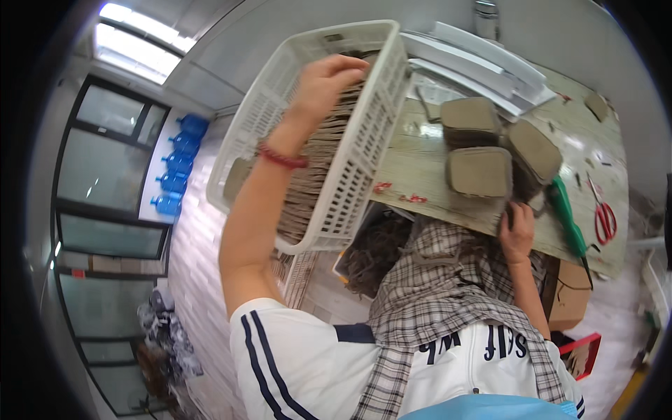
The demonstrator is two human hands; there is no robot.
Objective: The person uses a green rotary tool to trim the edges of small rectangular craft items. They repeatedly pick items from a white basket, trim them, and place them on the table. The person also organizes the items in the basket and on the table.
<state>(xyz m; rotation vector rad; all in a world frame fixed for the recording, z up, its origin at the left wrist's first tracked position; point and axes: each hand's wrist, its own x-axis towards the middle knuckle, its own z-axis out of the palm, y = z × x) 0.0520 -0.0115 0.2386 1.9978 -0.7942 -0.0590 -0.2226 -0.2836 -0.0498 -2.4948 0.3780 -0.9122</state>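
Observation:
My left hand (325,84) reaches into a white plastic basket (360,150). Its stretched fingers rest at the far end of a long packed row of thin brown-grey pads (315,164), with no pad visibly gripped. On the table, several stacks of the same rounded-square pads stand close together: a near stack (479,173), a back stack (469,115) and a right stack (535,150). By the table's front edge, my right hand (516,231) has its fingers apart, just below the near stack; what lies under its fingertips is hard to make out.
A green-handled tool (567,217) with a cord and red-handled scissors (604,220) lie on the right of the table (420,164). White trays (483,66) stand behind. Below the edge is a bin of dark scraps (378,252). Blue water bottles (178,164) line the left wall.

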